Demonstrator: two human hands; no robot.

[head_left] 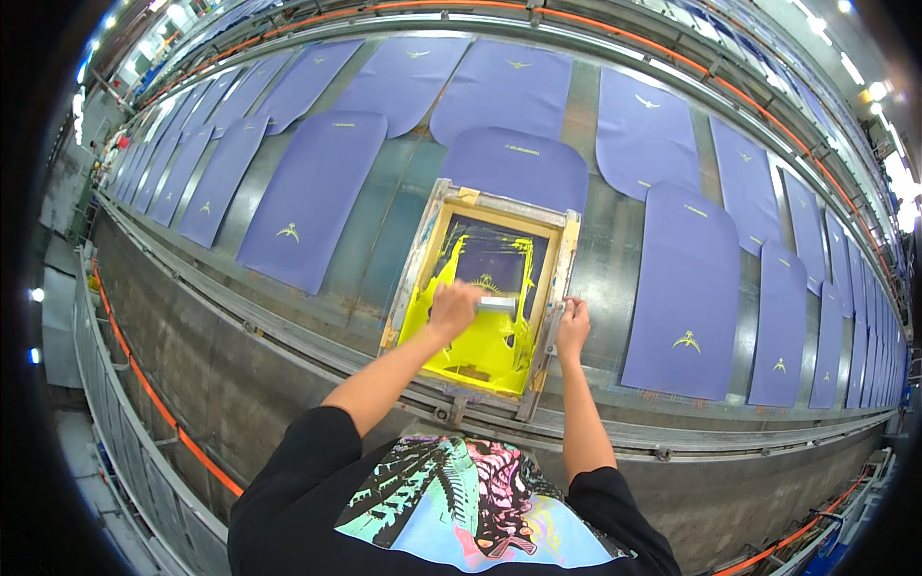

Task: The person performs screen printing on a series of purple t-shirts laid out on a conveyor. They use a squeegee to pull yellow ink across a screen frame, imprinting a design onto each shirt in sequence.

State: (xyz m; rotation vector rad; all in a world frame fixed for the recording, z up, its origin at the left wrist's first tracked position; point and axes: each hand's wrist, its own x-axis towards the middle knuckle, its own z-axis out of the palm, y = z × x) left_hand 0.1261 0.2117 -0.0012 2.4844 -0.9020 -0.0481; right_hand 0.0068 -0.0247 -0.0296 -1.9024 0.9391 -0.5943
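A screen-printing frame (414, 264) lies over a purple-blue panel (519, 163) on the long table in front of me. Bright yellow ink (480, 350) covers the near part of its mesh, with streaks up both sides. My left hand (453, 309), slightly blurred, is closed around one end of a squeegee (497, 304) above the inked mesh. A small winged emblem shows through the mesh just beyond the squeegee. At the frame's right side, my right hand (573, 324) has its fingers closed on the metal side bar (554, 328).
Rows of purple-blue panels with small yellow emblems (687, 341) lie along the table to both sides. A metal rail (615, 434) runs along the table's near edge. Orange tubes (163, 403) follow the railings. Another long table stands beyond the far rail.
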